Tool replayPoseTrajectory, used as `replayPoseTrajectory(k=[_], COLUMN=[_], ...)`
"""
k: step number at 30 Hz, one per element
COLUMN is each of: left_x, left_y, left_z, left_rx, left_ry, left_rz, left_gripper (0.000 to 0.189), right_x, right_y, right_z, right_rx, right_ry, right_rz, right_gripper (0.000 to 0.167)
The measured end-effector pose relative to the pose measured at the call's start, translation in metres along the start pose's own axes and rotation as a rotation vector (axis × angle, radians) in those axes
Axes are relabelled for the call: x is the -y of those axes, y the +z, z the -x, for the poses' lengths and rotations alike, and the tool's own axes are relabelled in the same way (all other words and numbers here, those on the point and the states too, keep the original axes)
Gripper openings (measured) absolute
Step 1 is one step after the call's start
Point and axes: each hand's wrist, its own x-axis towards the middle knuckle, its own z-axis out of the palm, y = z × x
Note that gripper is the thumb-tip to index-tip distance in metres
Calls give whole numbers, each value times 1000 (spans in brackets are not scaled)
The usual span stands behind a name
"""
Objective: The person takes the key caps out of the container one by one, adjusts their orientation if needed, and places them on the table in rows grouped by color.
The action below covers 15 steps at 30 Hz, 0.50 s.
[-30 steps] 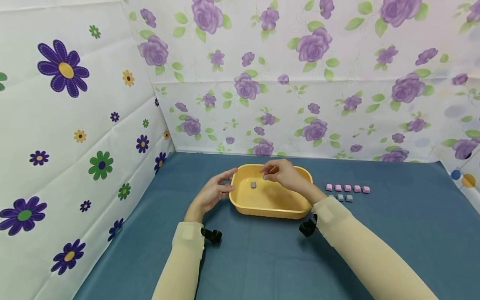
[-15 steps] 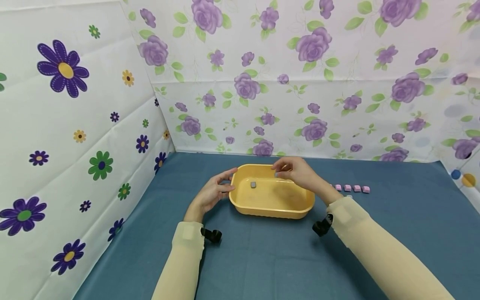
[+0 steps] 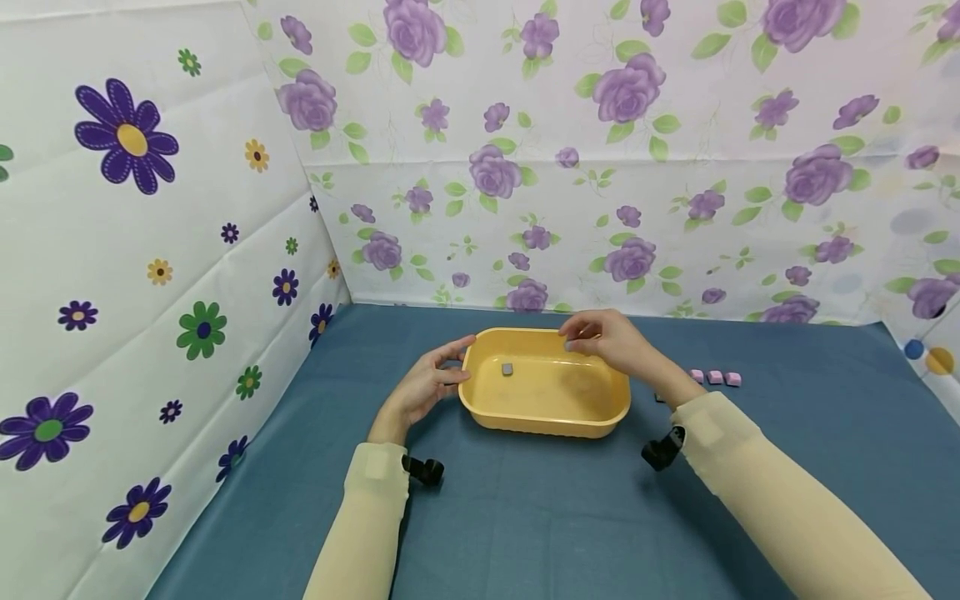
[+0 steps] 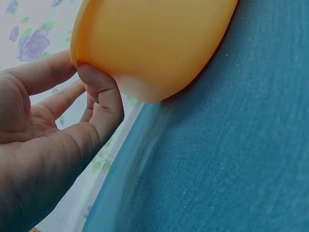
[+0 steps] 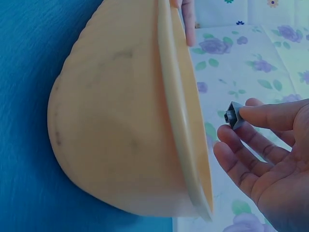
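In the head view, my right hand [image 3: 603, 340] is over the back right of a yellow plastic basin [image 3: 543, 422]. It pinches a small grey keycap [image 5: 233, 115] between thumb and fingers; the right wrist view shows the keycap's hollow underside and stem, above the basin's rim. Another grey keycap [image 3: 507, 369] lies on the basin floor, left of centre. My left hand [image 3: 420, 385] holds the basin at its left end, thumb and fingertips at the rim [image 4: 76, 34].
Pink keycaps [image 3: 715, 377] stand in a row on the blue cloth [image 3: 495, 517] right of the basin, partly hidden by my right forearm. A dark bit of another keycap [image 3: 660, 397] shows beside that forearm. Flowered sheets [image 3: 480, 242] hang behind and at the left.
My right hand has moved right, from above the middle of the basin to its back right, with the grey keycap still pinched. Its forearm covers more keycaps. My left hand keeps its place.
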Motion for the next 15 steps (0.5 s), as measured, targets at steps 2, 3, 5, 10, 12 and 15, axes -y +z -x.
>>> replayPoseTrajectory(k=[2, 3, 5, 10, 12, 15], left_x=[0, 0, 0, -1, -1, -1], left_y=[0, 0, 0, 0, 0, 0], left_z=[0, 0, 0, 0, 0, -1], left_rx=[1, 2, 2, -3, -8, -12], left_ry=[1, 1, 1, -5, -9, -12], left_rz=[-1, -1, -2, -5, -7, -10], left_gripper=[64, 65, 65, 65, 64, 64], right_x=[0, 0, -1, -3, -3, -4], right_y=[-3, -4, -6, -11, -12, -14], right_z=[1, 1, 2, 5, 7, 9], right_rx=[-1, 0, 0, -3, -7, -10], right_ry=[3, 0, -4, -10, -9, -1], right_rz=[3, 4, 5, 17, 25, 35], right_gripper=[18, 18, 18, 16, 16, 16])
